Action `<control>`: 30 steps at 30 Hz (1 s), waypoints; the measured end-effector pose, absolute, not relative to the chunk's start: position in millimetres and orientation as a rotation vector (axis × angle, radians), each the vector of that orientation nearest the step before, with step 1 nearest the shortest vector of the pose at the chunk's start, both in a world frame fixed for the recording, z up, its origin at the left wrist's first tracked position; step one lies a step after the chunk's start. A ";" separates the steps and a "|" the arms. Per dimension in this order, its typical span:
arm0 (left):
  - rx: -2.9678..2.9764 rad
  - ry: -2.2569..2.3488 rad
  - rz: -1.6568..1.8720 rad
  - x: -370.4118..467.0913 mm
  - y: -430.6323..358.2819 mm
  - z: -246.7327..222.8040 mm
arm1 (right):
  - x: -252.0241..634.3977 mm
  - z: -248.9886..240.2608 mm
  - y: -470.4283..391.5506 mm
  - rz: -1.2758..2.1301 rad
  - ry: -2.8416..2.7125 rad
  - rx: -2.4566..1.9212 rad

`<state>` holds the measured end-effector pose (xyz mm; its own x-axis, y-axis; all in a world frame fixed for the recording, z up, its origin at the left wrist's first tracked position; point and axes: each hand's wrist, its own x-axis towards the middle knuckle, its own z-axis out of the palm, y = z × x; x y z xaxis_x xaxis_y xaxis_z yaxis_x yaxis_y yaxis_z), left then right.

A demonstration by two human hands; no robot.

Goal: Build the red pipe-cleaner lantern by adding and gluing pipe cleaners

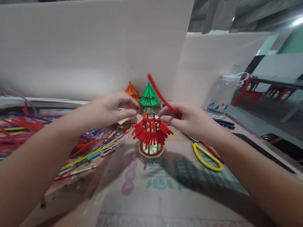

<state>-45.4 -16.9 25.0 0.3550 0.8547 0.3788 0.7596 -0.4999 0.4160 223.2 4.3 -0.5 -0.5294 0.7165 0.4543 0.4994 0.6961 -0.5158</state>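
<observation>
A small pagoda-like model (pixel 152 135) stands in front of me, with a fringed red roof of fuzzy pipe cleaner pieces, thin dark posts and a pale base edged in red. My right hand (pixel 185 119) is closed on a long red pipe cleaner (pixel 158 90), which sticks up and leans left; its fingertips are just right of the posts. My left hand (pixel 112 109) hovers to the left of the model, fingers curved and thumb slightly apart, with nothing visible in them. Behind the model are a finished-looking green tiered one (pixel 149 97) and an orange one (pixel 132 90).
Coloured pipe cleaners (pixel 5 134) are heaped at the left, beside pens and tools (pixel 89 157). Yellow-handled scissors (pixel 207 159) lie right of the model on the printed cardboard (pixel 136 206). A clear bottle (pixel 222 94) stands back right, before a white partition (pixel 93 49).
</observation>
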 end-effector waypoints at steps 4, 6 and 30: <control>2.811 1.103 0.876 -24.3 -18.5 44.1 | 220.4 -4.7 3.8 0.388 -2.267 -0.967; 2.753 1.026 0.935 -22.5 -13.6 35.3 | 219.6 -7.1 3.7 0.367 -2.264 -0.965; 2.658 1.070 0.769 -20.1 7.6 -12.2 | 205.8 -23.3 6.4 0.594 -2.209 -0.852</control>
